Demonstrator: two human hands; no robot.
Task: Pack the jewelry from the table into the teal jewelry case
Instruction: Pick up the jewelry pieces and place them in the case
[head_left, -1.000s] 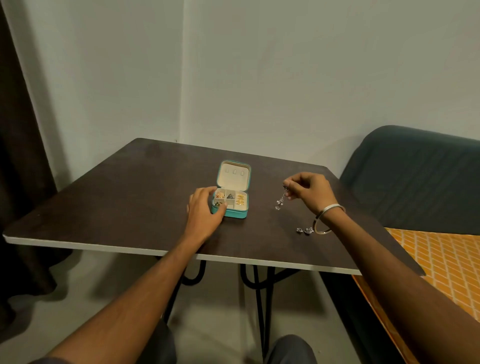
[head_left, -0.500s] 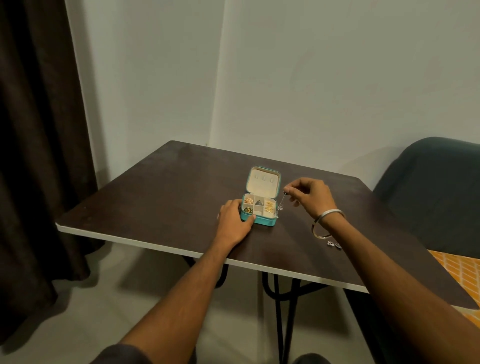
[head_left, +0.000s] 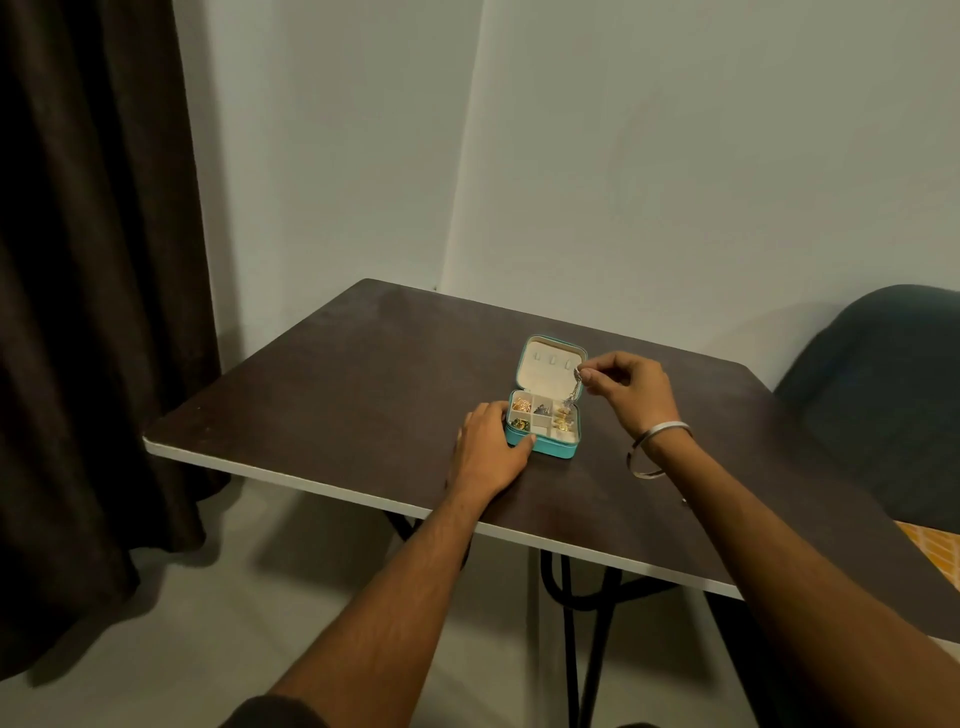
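Note:
The teal jewelry case (head_left: 551, 448) lies open on the dark table (head_left: 337, 384), its cream lid upright at the back. Its small compartments hold gold and dark pieces. My left hand (head_left: 488, 452) rests on the table against the case's left front corner, fingers touching it. My right hand (head_left: 626, 384) pinches a silver dangling earring (head_left: 573, 393) that hangs over the case's right-hand compartments. A silver bangle (head_left: 644, 467) lies on the table beside my right wrist, which wears another silver bangle.
A dark curtain (head_left: 93, 260) hangs at the left. A dark green chair (head_left: 883, 395) stands right of the table, with an orange patterned surface (head_left: 935, 545) below it. Grey walls meet in a corner behind the table. Black table legs (head_left: 571, 597) show underneath.
My right hand has carried the silver earring leftward from the table's right side to above the case. My left hand has stayed at the case. The camera view shifted left.

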